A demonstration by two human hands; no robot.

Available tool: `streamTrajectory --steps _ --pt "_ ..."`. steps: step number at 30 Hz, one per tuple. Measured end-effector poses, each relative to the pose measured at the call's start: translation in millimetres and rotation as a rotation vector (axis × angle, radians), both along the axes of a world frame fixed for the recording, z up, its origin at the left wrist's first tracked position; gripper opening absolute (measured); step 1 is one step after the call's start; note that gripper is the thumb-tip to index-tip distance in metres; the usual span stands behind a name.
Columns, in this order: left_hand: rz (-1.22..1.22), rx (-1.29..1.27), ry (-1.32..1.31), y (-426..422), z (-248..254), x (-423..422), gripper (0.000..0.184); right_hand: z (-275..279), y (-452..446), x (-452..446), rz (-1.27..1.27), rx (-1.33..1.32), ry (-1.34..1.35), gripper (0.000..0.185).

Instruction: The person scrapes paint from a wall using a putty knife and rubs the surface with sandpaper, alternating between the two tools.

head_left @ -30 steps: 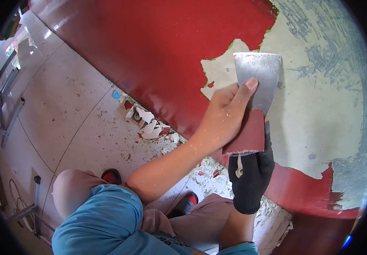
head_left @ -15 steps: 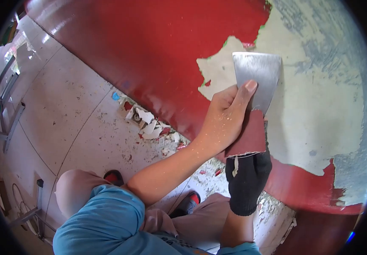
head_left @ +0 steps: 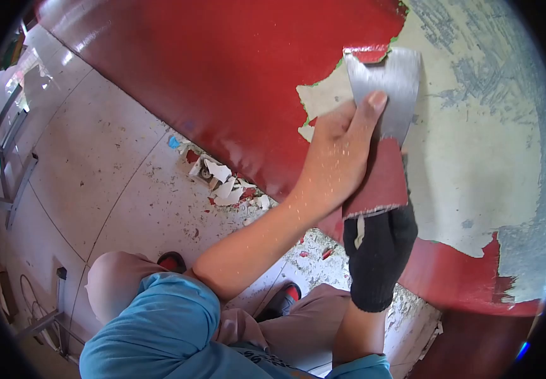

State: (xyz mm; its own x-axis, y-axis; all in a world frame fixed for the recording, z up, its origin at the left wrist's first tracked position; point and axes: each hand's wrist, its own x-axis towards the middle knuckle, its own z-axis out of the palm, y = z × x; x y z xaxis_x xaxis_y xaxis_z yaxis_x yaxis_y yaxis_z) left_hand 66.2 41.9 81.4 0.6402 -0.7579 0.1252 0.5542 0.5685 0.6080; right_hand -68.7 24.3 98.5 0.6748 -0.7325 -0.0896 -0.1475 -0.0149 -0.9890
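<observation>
A wide metal scraper [head_left: 390, 85] lies against the wall, its blade edge at the border of the red paint [head_left: 235, 57] and the pale bared patch [head_left: 462, 170]. My bare left hand [head_left: 342, 151] grips the blade, thumb on its face. A piece of red paint overlaps the blade's upper edge. My right hand [head_left: 380, 256], in a black glove, is closed below, round the scraper's handle, which is mostly hidden. Reddish-brown sandpaper [head_left: 383, 180] wraps the lower blade and handle between my hands.
Paint chips and flakes [head_left: 222, 183] lie along the wall's foot on the tiled floor [head_left: 115, 151]. Metal frames [head_left: 1, 145] stand at the far left. My knee [head_left: 115, 284] and shoes show below my arms.
The scraper has moved up the wall with both hands, and its blade has gone under the edge of the red paint. A piece of that paint now overlaps the blade.
</observation>
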Motion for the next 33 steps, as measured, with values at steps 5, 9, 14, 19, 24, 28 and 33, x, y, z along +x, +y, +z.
streamTrajectory --steps 5,9,14,19,24,28,33 --pt "0.148 0.073 -0.120 -2.1 3.5 11.4 0.045 0.1 2.3 22.0 -0.082 -0.330 0.026 0.053" --pt "0.206 0.056 -0.116 -1.2 5.6 7.4 0.045 -9.6 2.4 18.3 0.000 -0.480 -0.049 0.043" --pt "0.074 0.035 0.011 9.6 10.3 -12.5 0.044 1.7 13.5 17.3 -0.132 -0.185 -0.135 0.049" --pt "0.008 0.046 -0.071 1.2 5.1 6.3 0.044 7.8 -14.2 18.6 -0.050 -0.947 0.060 0.048" --pt "0.101 -0.005 -0.091 2.4 14.4 -7.9 0.042 25.8 14.7 16.8 -0.152 -0.205 -0.098 0.047" --pt "-0.038 -0.017 -0.035 -2.9 13.7 7.0 0.045 33.7 1.3 21.4 0.001 -0.467 -0.044 0.046" --pt "0.099 0.040 -0.104 -2.7 15.3 -6.2 0.046 33.9 -6.6 16.8 -0.098 -0.547 -0.086 0.048"
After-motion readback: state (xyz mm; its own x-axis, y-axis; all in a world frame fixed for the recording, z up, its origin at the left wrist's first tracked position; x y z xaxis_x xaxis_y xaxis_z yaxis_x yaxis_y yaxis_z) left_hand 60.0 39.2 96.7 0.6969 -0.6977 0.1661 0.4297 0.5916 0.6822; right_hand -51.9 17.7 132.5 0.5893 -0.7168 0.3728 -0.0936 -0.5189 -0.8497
